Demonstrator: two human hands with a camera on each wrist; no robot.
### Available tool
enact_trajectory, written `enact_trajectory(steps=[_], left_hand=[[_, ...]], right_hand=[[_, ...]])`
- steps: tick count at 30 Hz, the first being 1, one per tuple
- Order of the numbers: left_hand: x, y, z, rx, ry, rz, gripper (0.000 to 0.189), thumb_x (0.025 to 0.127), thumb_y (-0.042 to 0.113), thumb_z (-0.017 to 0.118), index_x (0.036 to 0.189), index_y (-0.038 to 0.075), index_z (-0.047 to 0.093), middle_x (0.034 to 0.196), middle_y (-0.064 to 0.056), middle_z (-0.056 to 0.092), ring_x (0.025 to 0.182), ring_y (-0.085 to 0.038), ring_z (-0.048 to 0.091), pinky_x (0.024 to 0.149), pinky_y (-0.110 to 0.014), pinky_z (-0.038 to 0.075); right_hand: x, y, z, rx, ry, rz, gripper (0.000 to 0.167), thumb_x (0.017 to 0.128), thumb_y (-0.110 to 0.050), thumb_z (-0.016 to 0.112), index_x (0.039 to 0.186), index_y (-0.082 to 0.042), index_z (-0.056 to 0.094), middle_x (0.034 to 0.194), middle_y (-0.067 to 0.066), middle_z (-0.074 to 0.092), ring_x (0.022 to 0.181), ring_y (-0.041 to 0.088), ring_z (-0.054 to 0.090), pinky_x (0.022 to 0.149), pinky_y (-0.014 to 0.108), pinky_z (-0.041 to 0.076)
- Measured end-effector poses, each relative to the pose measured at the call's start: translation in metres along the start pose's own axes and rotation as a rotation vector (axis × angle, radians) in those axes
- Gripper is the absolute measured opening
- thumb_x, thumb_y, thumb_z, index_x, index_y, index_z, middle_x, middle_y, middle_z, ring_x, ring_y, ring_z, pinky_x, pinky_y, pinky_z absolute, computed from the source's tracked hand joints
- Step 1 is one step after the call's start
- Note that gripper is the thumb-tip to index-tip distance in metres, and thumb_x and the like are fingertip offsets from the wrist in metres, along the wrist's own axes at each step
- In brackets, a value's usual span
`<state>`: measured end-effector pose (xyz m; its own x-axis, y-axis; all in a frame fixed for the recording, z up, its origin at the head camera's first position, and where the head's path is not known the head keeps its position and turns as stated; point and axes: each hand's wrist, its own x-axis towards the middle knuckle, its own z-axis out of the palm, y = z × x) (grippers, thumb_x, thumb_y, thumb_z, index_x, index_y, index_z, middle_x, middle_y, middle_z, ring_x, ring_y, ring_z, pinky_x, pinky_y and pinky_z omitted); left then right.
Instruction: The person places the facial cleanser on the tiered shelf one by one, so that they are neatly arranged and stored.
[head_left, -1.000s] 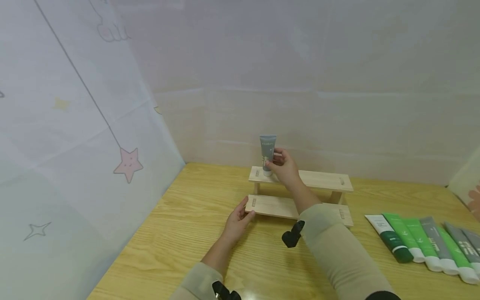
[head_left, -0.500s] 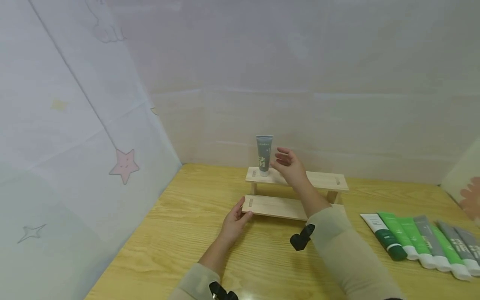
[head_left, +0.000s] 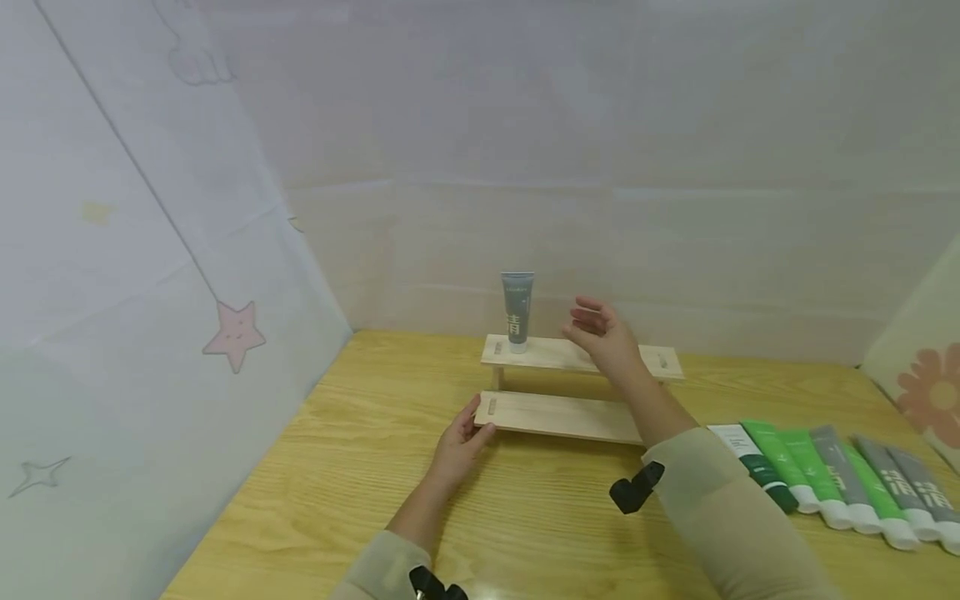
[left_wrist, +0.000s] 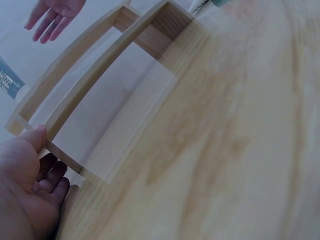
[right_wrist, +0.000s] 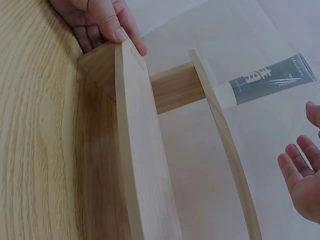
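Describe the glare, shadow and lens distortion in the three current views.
Head view: a small glare spot on the wood-grain table at the bottom edge; left wrist view: two-tier wooden rack looks bowed; right wrist view: shadow beneath the lower shelf, upper shelf curved.

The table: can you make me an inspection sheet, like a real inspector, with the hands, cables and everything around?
Surface: wood-grain table.
Job's things: grey tube upright near the left end of the upper board; lower board in front; seven tubes lying in a row at right.
Clutter: nothing seen.
Hands: left hand grips the lower board's left end; right hand is apart from the grey tube, holding nothing.
Cables: nothing seen.
Surroundings: pale backdrop, pink star, flower.
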<state>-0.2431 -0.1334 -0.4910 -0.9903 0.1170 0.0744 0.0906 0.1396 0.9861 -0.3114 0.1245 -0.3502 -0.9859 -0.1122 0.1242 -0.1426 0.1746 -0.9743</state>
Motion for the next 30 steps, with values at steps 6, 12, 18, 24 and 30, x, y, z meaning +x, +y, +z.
enact_trajectory(steps=[6, 12, 18, 24, 30], left_hand=[[0.0, 0.0, -0.001, -0.011, 0.005, -0.006, 0.066, 0.1, 0.018, 0.057, 0.156, 0.009, 0.022, 0.156, -0.021, 0.032, 0.141, -0.037, 0.039, 0.113, -0.045, 0.039], [-0.001, 0.0, 0.0, -0.013, 0.0, -0.004, 0.066, 0.1, 0.018, 0.057, 0.156, 0.008, 0.022, 0.156, -0.022, 0.031, 0.141, -0.037, 0.038, 0.113, -0.047, 0.038], [0.0, 0.0, 0.001, -0.027, -0.01, 0.001, 0.067, 0.101, 0.02, 0.056, 0.156, 0.008, 0.021, 0.159, -0.021, 0.025, 0.144, -0.037, 0.033, 0.115, -0.05, 0.034], [0.0, 0.001, 0.003, -0.018, 0.002, -0.004, 0.066, 0.1, 0.02, 0.057, 0.156, 0.008, 0.023, 0.16, -0.022, 0.021, 0.143, -0.037, 0.035, 0.113, -0.047, 0.037], [0.001, 0.001, 0.003, -0.023, 0.001, -0.013, 0.065, 0.101, 0.018, 0.056, 0.156, 0.009, 0.023, 0.158, -0.021, 0.029, 0.141, -0.037, 0.04, 0.111, -0.042, 0.041]], right_hand=[[-0.007, 0.003, -0.017, -0.046, 0.006, -0.014, 0.06, 0.094, -0.029, 0.068, 0.145, -0.015, 0.042, 0.146, 0.01, 0.052, 0.134, 0.028, 0.049, 0.113, 0.045, 0.04], [-0.016, 0.002, -0.038, -0.098, 0.03, -0.04, 0.061, 0.095, -0.031, 0.066, 0.147, -0.013, 0.04, 0.146, 0.013, 0.05, 0.133, 0.031, 0.049, 0.113, 0.047, 0.04], [-0.029, 0.005, -0.064, -0.161, 0.068, -0.05, 0.064, 0.095, -0.038, 0.064, 0.149, -0.014, 0.038, 0.145, 0.012, 0.051, 0.125, 0.019, 0.053, 0.1, 0.02, 0.048], [-0.04, 0.015, -0.09, -0.176, 0.1, -0.055, 0.068, 0.095, -0.04, 0.064, 0.149, -0.01, 0.037, 0.134, 0.001, 0.055, 0.106, -0.006, 0.053, 0.089, 0.012, 0.051], [-0.053, 0.021, -0.108, -0.192, 0.133, -0.044, 0.07, 0.094, -0.044, 0.062, 0.149, -0.009, 0.036, 0.118, -0.019, 0.053, 0.103, -0.009, 0.052, 0.085, 0.01, 0.051]])
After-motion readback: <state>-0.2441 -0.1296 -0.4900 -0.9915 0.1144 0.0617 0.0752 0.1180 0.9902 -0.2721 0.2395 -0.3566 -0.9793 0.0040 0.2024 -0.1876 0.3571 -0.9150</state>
